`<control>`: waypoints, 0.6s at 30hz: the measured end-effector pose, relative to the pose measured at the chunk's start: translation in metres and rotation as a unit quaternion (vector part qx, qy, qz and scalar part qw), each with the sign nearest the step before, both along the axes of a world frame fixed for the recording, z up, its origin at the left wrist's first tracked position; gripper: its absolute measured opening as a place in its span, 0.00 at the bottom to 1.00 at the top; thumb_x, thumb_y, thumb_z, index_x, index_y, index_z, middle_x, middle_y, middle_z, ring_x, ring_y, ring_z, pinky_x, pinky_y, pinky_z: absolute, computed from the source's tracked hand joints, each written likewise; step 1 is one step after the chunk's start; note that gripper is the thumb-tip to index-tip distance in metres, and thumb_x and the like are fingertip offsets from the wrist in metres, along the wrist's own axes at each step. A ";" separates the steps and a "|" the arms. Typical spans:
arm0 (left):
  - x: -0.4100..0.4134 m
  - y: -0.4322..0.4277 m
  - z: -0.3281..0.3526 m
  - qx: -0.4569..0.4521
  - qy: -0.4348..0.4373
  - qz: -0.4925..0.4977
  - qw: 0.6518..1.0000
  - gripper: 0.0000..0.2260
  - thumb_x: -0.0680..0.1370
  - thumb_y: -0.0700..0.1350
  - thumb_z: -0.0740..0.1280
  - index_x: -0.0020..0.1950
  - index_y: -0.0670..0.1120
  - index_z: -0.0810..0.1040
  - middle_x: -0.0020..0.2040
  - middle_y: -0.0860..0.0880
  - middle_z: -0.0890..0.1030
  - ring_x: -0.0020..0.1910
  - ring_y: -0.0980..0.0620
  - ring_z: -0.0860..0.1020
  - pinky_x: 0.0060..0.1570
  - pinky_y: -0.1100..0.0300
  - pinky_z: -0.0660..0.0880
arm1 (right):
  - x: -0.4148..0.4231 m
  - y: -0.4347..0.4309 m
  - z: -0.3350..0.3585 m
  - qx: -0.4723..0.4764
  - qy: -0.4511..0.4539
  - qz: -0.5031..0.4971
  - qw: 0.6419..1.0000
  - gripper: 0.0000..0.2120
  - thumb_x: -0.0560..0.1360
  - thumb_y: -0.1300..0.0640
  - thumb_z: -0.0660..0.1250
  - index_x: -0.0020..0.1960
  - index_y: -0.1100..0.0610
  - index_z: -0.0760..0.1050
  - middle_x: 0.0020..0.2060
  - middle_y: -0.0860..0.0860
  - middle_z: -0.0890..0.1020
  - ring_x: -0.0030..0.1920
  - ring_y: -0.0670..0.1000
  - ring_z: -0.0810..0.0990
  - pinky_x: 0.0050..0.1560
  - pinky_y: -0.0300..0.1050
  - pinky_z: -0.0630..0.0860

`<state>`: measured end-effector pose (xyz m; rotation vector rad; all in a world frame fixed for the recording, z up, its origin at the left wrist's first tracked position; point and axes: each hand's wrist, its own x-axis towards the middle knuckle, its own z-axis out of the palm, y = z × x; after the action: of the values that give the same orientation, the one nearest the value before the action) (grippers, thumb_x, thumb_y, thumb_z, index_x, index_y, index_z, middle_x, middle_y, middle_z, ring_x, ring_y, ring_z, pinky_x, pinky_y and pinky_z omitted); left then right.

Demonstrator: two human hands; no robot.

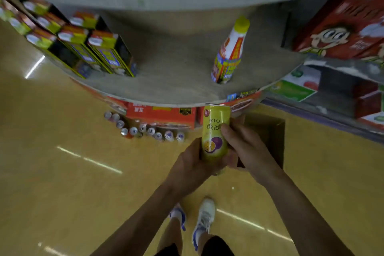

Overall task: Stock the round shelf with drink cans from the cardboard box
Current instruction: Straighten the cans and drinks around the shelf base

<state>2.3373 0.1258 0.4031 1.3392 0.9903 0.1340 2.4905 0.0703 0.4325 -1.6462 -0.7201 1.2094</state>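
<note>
Both hands hold one yellow drink can (216,131) upright in front of the body, just below the front edge of the round shelf (166,89). The left hand (193,164) wraps the lower body and base; the right hand (245,147) clasps the upper side, with a fingertip across the label. Each grip is closed on the can. The two-handed hold probably serves to steady the can and turn its label outward before placement. The cardboard box (268,131) stands open on the floor behind the right hand; its contents cannot be seen. The shelf carries dark cartons (99,52) at the left, one yellow-capped bottle (230,52) and red cases (345,27) at the right, leaving bare space between for cans.
</note>
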 end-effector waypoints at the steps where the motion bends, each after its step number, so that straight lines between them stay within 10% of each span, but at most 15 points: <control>1: 0.000 0.006 0.016 0.013 -0.012 -0.006 1.000 0.20 0.73 0.55 0.77 0.59 0.49 0.77 0.49 0.52 0.85 0.46 0.54 0.85 0.47 0.49 0.83 | -0.001 0.005 0.016 0.017 -0.020 0.003 1.000 0.13 0.81 0.45 0.65 0.59 0.50 0.80 0.54 0.50 0.85 0.58 0.52 0.82 0.66 0.63 0.74; 6: -0.006 0.037 0.082 0.091 -0.058 -0.015 0.994 0.12 0.76 0.48 0.75 0.57 0.49 0.78 0.46 0.54 0.85 0.44 0.57 0.84 0.38 0.65 0.78 | -0.005 0.032 0.082 0.061 -0.028 0.007 0.998 0.16 0.78 0.45 0.64 0.61 0.50 0.79 0.54 0.47 0.86 0.58 0.50 0.83 0.62 0.52 0.78; 11: -0.016 0.073 0.129 0.131 -0.081 -0.010 0.988 0.17 0.73 0.50 0.78 0.57 0.47 0.78 0.45 0.52 0.85 0.39 0.57 0.83 0.37 0.64 0.77 | -0.014 0.058 0.134 0.109 -0.071 0.028 0.991 0.13 0.80 0.48 0.64 0.59 0.52 0.80 0.52 0.49 0.86 0.54 0.51 0.84 0.60 0.59 0.79; 18: -0.020 0.108 0.176 0.196 -0.123 -0.021 0.973 0.19 0.70 0.57 0.78 0.56 0.51 0.81 0.49 0.51 0.87 0.48 0.52 0.85 0.49 0.50 0.83 | -0.021 0.083 0.185 0.182 -0.120 0.026 0.976 0.10 0.81 0.53 0.65 0.60 0.52 0.79 0.53 0.48 0.86 0.54 0.50 0.85 0.55 0.45 0.80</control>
<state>2.3168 0.2336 0.5788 1.6556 0.7460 0.4721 2.4690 0.1532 0.6179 -1.4816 -1.0738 0.8570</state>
